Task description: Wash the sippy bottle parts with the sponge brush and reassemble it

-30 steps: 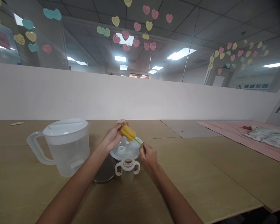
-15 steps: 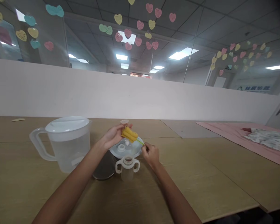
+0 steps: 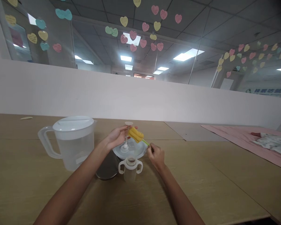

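Observation:
My right hand (image 3: 156,154) is closed on the thin green handle of a yellow sponge brush (image 3: 136,135). The brush is tilted, its sponge head up and to the left, beside the fingers of my left hand (image 3: 117,137). That left hand pinches a clear plastic piece (image 3: 128,123) with a round, flat top; its exact kind is unclear. Below, a white plastic part (image 3: 125,147) shows over a shallow pale bowl (image 3: 140,152). In front of the bowl stands a topless, two-handled baby bottle (image 3: 130,173), upright.
On the left stands a large translucent lidded pitcher (image 3: 78,150) with liquid inside. A dark round plate or lid (image 3: 107,167) lies beside the bottle. Further right is a pink cloth (image 3: 227,132) with patterned fabric (image 3: 275,143) on it. A white wall (image 3: 140,100) borders the table.
The view has turned slightly left, so everything sits further right. Both hands keep their grips, with the sponge still close to the left fingers. The white part in the bowl area looks differently placed.

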`<control>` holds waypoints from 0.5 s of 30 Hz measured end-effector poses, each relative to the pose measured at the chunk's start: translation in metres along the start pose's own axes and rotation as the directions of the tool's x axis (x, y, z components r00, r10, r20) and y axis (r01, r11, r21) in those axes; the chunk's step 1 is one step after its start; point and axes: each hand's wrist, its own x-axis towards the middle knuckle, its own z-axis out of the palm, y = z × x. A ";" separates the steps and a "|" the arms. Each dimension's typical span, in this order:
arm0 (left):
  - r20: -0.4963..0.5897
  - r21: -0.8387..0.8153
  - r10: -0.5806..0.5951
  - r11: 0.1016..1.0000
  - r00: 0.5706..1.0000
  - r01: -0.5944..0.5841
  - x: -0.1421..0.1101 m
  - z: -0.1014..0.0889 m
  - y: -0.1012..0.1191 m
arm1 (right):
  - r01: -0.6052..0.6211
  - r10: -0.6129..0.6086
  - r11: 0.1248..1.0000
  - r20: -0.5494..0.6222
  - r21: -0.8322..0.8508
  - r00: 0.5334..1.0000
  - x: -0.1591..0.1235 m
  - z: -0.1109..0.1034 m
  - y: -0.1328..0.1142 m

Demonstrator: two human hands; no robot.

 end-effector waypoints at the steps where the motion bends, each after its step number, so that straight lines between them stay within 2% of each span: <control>1: 0.005 0.008 0.003 1.000 1.000 -0.003 0.000 0.001 -0.001 | 0.025 -0.025 1.000 0.007 0.001 1.000 -0.001 0.001 -0.001; 5: 0.016 0.086 0.054 0.995 0.998 -0.055 -0.002 0.001 0.002 | 0.159 -0.158 0.987 0.075 -0.003 0.985 -0.003 0.002 0.002; 8: 0.008 0.311 0.200 0.931 0.980 -0.193 -0.008 0.000 0.010 | 0.228 -0.222 0.972 0.097 -0.059 0.970 -0.001 -0.001 0.007; 10: 0.016 0.598 0.303 0.761 0.953 -0.252 -0.015 -0.003 0.018 | 0.229 -0.222 0.969 0.082 -0.092 0.972 0.000 -0.002 0.010; 12: 0.016 0.851 0.357 0.486 0.934 -0.200 -0.022 -0.007 0.024 | 0.195 -0.191 0.974 0.048 -0.115 0.980 0.001 -0.003 0.012; 13: -0.009 0.917 0.370 0.374 0.929 -0.140 -0.025 -0.011 0.027 | 0.174 -0.172 0.977 0.032 -0.125 0.985 0.001 -0.003 0.013; 14: -0.052 0.948 0.385 0.310 0.921 -0.076 -0.027 -0.015 0.028 | 0.156 -0.154 0.979 0.019 -0.134 0.988 0.001 -0.003 0.014; 15: -0.102 0.956 0.398 0.294 0.912 -0.022 -0.028 -0.020 0.029 | 0.138 -0.138 0.980 0.010 -0.143 0.990 0.001 -0.003 0.015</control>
